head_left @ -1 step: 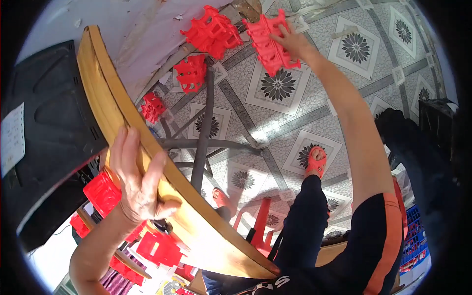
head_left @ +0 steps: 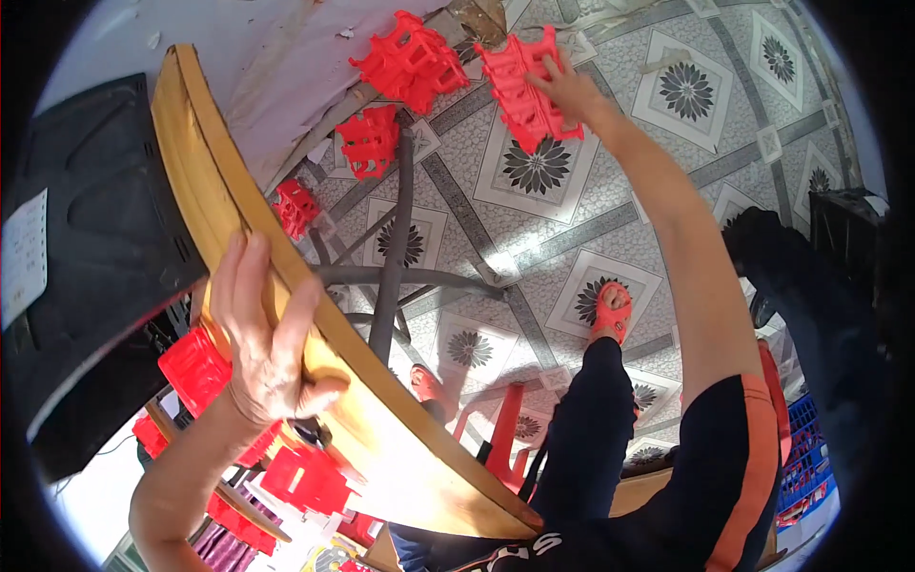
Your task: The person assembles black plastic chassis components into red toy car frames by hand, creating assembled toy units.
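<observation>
**Q:** Watching the head feed from my desk, what are you counting down there?

**A:** Using the wooden table edge (head_left: pixel 286 315) as my landmark. Beyond it, on the patterned tile floor (head_left: pixel 686 95), I'm counting four red plastic lattice pieces. The right hand (head_left: pixel 570 88) is reaching way out past the table and gripping one lattice piece (head_left: pixel 519 86), fingers closed on its upper edge. A second piece (head_left: pixel 412 62) is lying just beside that one, a third (head_left: pixel 370 141) is sitting nearer the table, and a small fourth (head_left: pixel 295 207) is lying right by the rim.

**Q:** And the left hand?

**A:** The left hand (head_left: pixel 262 353) is clamping the table edge itself, fingers wrapped over the top, thumb curling around the rim. So it's holding the table, nothing else.

**Q:** Any containers?

**A:** On the near side of the table I'm seeing one red crate-like box (head_left: pixel 195 367) just beside the left wrist, but I can't tell what's in it. More red plastic bits (head_left: pixel 305 477) are piling below the table there, too jumbled to count. Two red sandals (head_left: pixel 610 310) are showing beyond the table on the tiles, one partly hidden.
</observation>
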Demonstrator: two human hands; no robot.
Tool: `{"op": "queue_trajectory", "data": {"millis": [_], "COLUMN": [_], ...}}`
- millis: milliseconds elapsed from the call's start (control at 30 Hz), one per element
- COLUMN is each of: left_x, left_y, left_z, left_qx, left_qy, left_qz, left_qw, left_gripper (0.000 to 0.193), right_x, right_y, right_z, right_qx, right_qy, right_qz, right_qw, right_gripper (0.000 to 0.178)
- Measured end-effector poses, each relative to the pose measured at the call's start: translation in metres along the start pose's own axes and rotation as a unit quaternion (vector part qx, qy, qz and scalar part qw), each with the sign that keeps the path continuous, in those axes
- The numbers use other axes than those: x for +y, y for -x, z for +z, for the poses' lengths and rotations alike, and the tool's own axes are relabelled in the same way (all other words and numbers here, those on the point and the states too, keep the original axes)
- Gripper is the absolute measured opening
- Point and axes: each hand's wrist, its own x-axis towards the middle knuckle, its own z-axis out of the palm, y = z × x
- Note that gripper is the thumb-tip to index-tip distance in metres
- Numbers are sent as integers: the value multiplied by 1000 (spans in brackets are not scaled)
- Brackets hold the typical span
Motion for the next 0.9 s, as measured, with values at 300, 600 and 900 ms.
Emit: {"op": "queue_trajectory", "data": {"millis": [300, 600, 900], "left_x": [14, 60, 169], "left_y": [-3, 103, 387], "left_z": [-25, -133, -185], "left_qx": [-2, 172, 455], "left_qy": [-109, -134, 29], "left_qz": [17, 60, -225], "left_qw": [994, 974, 861], "left_gripper": [71, 69, 80], "right_x": [-81, -103, -174], "right_y": [171, 355, 512], "right_z": [89, 77, -320], "right_qx": [119, 275, 389], "right_qy": [-314, -752, -523], "right_qz": [227, 378, -223], "right_qw": [914, 465, 725], "right_gripper": [125, 91, 99]}}
